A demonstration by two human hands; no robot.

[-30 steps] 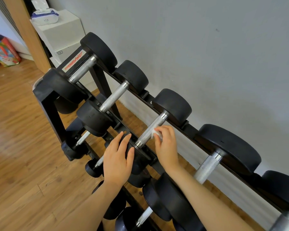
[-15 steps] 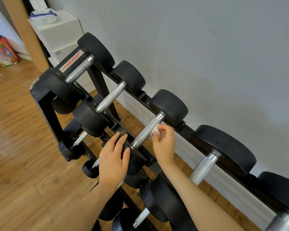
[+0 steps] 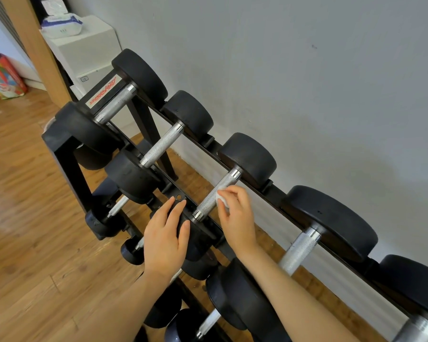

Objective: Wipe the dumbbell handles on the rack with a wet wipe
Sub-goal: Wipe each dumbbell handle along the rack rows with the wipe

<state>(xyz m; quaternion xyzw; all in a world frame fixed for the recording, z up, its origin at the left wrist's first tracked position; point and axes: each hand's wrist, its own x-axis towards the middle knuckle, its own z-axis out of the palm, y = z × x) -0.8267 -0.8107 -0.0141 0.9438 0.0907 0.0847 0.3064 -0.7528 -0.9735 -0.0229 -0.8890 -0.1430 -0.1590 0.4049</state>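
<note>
White and small, the wet wipe (image 3: 222, 199) sits in your right hand (image 3: 237, 218). Your fingers curl round it in a tight grip and press it on the side of a silver handle (image 3: 216, 193). That handle belongs to the third dumbbell (image 3: 248, 157) from the far end of the top row. The wipe touches the handle near its middle.

Your left hand (image 3: 164, 239) lies flat on the near black end of the same dumbbell. Its fingers are straight and loose, so this grip is wide and holds nothing.

All the dumbbells sit on a black rack (image 3: 64, 154) that stands beside a grey wall (image 3: 307, 82). Two more handles lie past your hands on the top row, and one more lies nearer to you on the right. Smaller dumbbells sit on the lower rows.

Wood floor (image 3: 22, 230) runs under the rack. At the far end stands a white box (image 3: 89, 48) with a pack of wipes (image 3: 61, 24) on top. A bright bag (image 3: 3, 77) sits on the floor at the left.
</note>
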